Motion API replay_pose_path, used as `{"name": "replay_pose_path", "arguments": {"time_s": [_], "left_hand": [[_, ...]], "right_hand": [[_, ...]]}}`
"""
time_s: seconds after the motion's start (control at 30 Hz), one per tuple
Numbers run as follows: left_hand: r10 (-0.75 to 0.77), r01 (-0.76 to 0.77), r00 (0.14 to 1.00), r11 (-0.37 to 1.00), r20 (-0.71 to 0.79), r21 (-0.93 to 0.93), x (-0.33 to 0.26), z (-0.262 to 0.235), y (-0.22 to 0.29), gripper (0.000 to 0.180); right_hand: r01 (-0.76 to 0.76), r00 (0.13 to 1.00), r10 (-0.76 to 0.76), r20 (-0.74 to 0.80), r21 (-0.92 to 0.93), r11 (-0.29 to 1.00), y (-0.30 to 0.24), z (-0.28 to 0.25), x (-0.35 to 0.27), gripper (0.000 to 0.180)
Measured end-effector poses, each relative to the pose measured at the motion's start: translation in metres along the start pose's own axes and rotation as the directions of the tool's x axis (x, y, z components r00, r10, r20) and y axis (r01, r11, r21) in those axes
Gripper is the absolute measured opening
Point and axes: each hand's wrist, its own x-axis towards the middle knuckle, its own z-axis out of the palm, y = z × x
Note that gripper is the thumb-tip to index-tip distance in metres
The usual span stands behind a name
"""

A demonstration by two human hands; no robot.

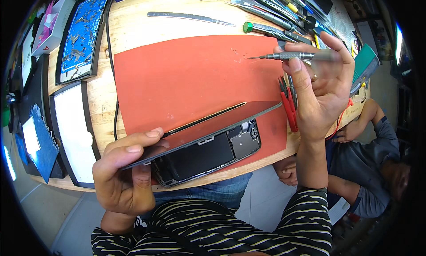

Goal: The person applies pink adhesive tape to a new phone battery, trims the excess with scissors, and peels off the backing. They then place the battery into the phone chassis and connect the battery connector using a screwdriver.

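Note:
My left hand (pixel 122 171) is closed on the left end of a phone screen (pixel 217 121), thumb underneath and fingers on top. The screen stands tilted up from the opened phone body (pixel 195 154), whose black battery and inner parts show below it. Both are at the near edge of a red mat (pixel 191 69). In my right hand (pixel 319 96), raised above the mat's right side, is a slim metal precision screwdriver (pixel 286 55). Its tip points left, held between thumb and fingers; its rear end is blurred. Tiny specks, perhaps screws, lie on the mat near the tip.
A scalpel (pixel 186 17) lies beyond the mat. Tweezers and other hand tools (pixel 266 14) crowd the far right. Red-handled snips (pixel 289 107) lie at the mat's right edge. Left stand a blue parts tray (pixel 84 31) and a white tray (pixel 73 127). Another person (pixel 370 154) sits at right.

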Motion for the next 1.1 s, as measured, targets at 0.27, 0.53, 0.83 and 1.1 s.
{"name": "replay_pose_path", "arguments": {"time_s": [0.27, 0.53, 0.83, 1.1], "left_hand": [[-0.04, 0.04, 0.999, 0.999, 0.034, 0.015, -0.0006, -0.0023, 0.003, 0.022], [-0.044, 0.044, 0.999, 0.999, 0.022, 0.01, -0.0002, -0.0014, 0.0035, 0.023], [-0.031, 0.031, 0.999, 0.999, 0.028, 0.017, 0.0, -0.0024, 0.0038, 0.025], [0.047, -0.046, 0.999, 0.998, -0.015, 0.045, -0.0008, 0.0003, 0.0004, 0.035]], "right_hand": [[0.028, 0.999, -0.027, 0.023, -0.04, 0.999, 0.003, 0.0016, -0.0008, 0.052], [0.02, 1.0, -0.02, 0.02, -0.006, 1.0, 0.005, -0.0008, -0.0002, 0.053], [0.014, 1.0, -0.014, -0.007, -0.036, 0.999, 0.005, -0.0006, 0.0011, 0.049], [0.075, 0.996, -0.077, -0.049, -0.046, 0.996, 0.0019, -0.0023, 0.0016, 0.052]]}}
